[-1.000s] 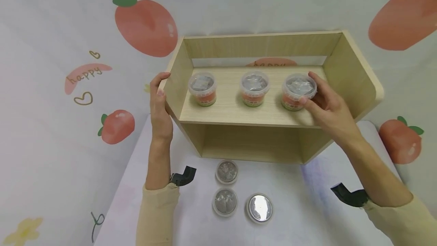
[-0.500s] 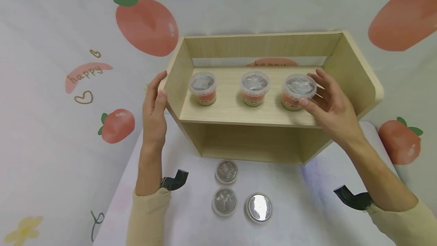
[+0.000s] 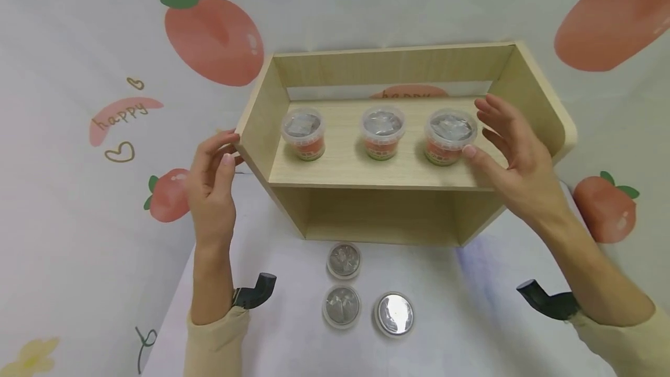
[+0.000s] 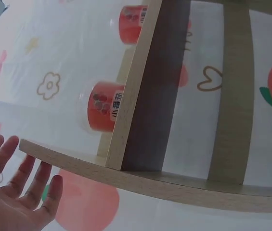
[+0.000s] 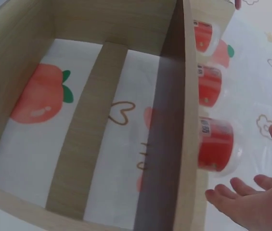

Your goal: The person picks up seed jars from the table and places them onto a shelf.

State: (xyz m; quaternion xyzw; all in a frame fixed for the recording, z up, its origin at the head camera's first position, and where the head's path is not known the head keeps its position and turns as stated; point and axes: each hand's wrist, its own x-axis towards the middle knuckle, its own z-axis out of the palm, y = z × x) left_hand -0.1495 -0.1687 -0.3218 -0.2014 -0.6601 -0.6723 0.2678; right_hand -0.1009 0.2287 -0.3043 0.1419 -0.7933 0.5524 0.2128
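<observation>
Right hand (image 3: pixel 523 173): fingers and thumb spread apart at right side of clear-lidded right cup (image 3: pixel 445 132) — cannot tell whether touching. Left hand (image 3: pixel 213 208): fingers relaxed and apart, tips at front edge of left panel (image 3: pixel 256 118) of wooden shelf (image 3: pixel 387 68) — contact unclear. Right cup: stands upright on upper board (image 3: pixel 335 170), in row with middle cup (image 3: pixel 382 132) and left cup (image 3: pixel 305 134). On table (image 3: pixel 445 330), before shelf: three silver-topped tubs (image 3: pixel 341 306).

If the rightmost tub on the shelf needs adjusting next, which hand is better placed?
Probably the right hand: it is open beside that tub, thumb pointing at it. The left hand is farther away, across the shelf.
</observation>
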